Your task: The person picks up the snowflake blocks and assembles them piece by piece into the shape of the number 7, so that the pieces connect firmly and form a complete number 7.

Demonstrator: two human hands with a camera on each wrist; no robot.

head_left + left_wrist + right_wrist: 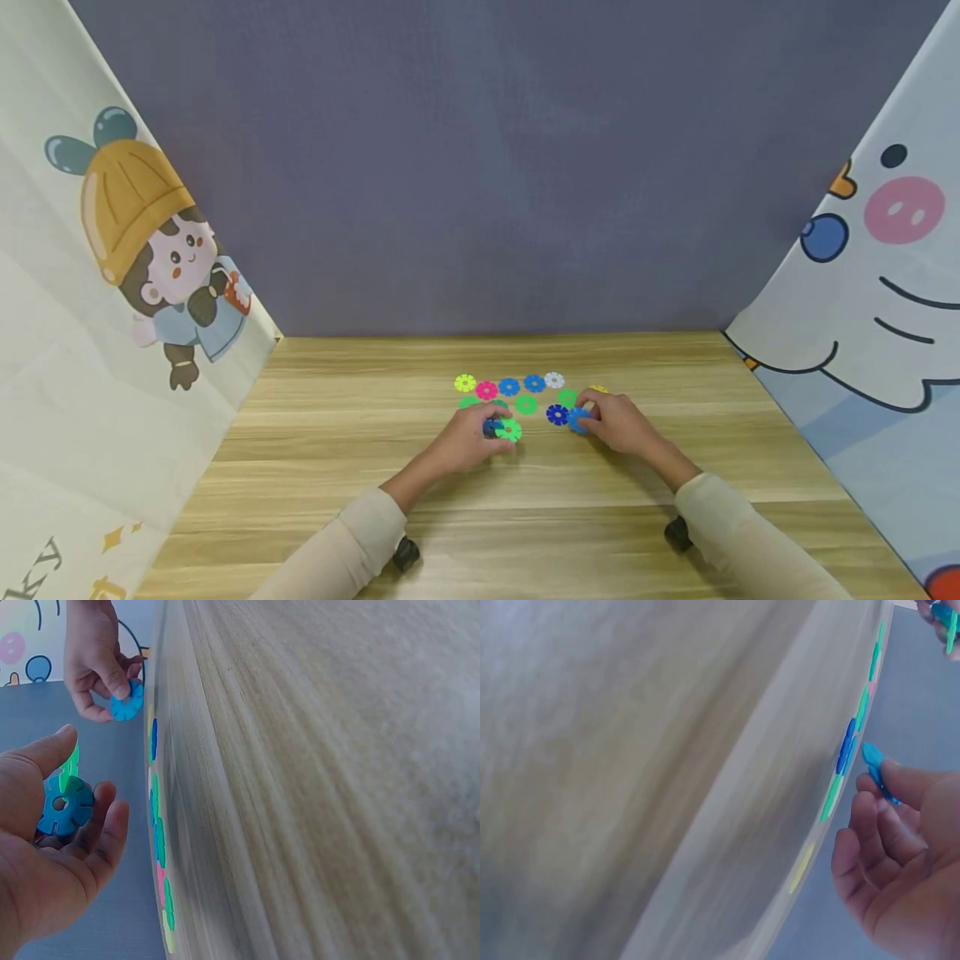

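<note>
My left hand [463,437] holds a pair of notched plastic discs between thumb and fingers. A blue disc [64,810] of the pair faces the left wrist camera, and a green disc [70,769] stands across it, slotted into its edge. To the right, my right hand [618,423] pinches a single light blue notched disc [127,703] between thumb and index finger, above the table. Just left of that hand lies a dark blue disc [557,414], with a green disc [567,397] behind it. A yellow disc [597,388] is partly hidden behind the right hand.
On the wooden table [345,400], several more discs lie flat in loose rows: yellow-green [465,383], pink [487,390], blue [509,387], white [554,380] and green [526,405]. A grey panel [480,183] rises behind, with printed cloths at both sides.
</note>
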